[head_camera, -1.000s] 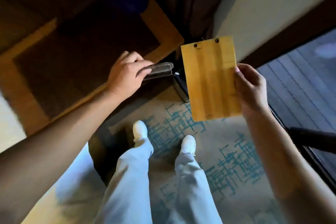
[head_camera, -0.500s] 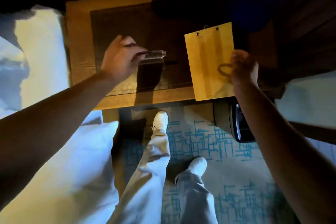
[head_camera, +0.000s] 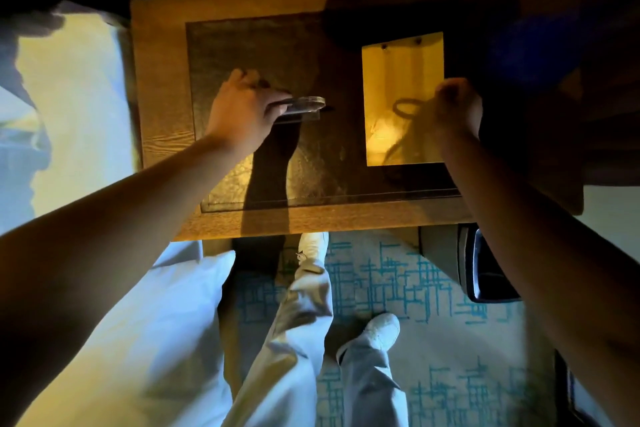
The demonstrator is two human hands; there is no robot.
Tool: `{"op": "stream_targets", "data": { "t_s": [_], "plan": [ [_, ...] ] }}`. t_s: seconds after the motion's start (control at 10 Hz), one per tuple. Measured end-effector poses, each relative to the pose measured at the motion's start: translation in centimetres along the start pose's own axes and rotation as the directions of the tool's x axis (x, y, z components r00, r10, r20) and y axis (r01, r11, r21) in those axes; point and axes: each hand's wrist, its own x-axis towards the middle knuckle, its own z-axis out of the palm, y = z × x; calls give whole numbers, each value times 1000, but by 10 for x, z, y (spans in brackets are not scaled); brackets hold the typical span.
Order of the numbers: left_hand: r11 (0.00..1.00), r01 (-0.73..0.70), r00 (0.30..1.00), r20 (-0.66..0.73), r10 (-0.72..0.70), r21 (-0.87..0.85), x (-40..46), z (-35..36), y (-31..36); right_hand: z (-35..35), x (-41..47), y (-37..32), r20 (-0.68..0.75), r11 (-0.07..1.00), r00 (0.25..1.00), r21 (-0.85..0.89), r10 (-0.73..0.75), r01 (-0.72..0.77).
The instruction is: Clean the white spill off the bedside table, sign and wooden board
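The bedside table (head_camera: pixel 162 80) has a light wooden rim and a dark glass-covered top. My left hand (head_camera: pixel 242 111) is shut on a clear acrylic sign (head_camera: pixel 304 105), held low over the middle of the table. My right hand (head_camera: pixel 457 107) grips the right edge of a yellow wooden board (head_camera: pixel 398 80), which sits flat on or just above the table's right part. A dark loop of cord (head_camera: pixel 407 109) lies on the board near my fingers. I cannot make out any white spill in this dim light.
A white bed and pillow (head_camera: pixel 138 322) lie to the left. A dark bin (head_camera: pixel 485 267) stands on the patterned blue carpet (head_camera: pixel 398 284) right of my feet. A dark round shadow or object (head_camera: pixel 381 3) covers the table's far right.
The view has swung from the floor and wall to above the table. Both hands have lowered the sign and the board down over the tabletop.
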Motion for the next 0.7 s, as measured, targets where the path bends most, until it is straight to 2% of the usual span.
{"op": "stream_targets", "data": {
  "t_s": [0.2,0.5,0.6,0.7],
  "plan": [
    [999,-22,1000,17,22,25,6,0,-5,-5,-6,3,-28,923,989,-364,-145,125],
    [997,-37,996,79,31,72,8,-5,-1,-8,10,21,51,953,995,-284,-90,101],
    [996,-31,994,108,21,88,7,-9,3,-17,1,5,106,929,992,-355,-67,101],
    [985,-67,993,105,51,159,4,-9,8,-25,-3,-5,98,906,982,-378,-164,189]
  ]
}}
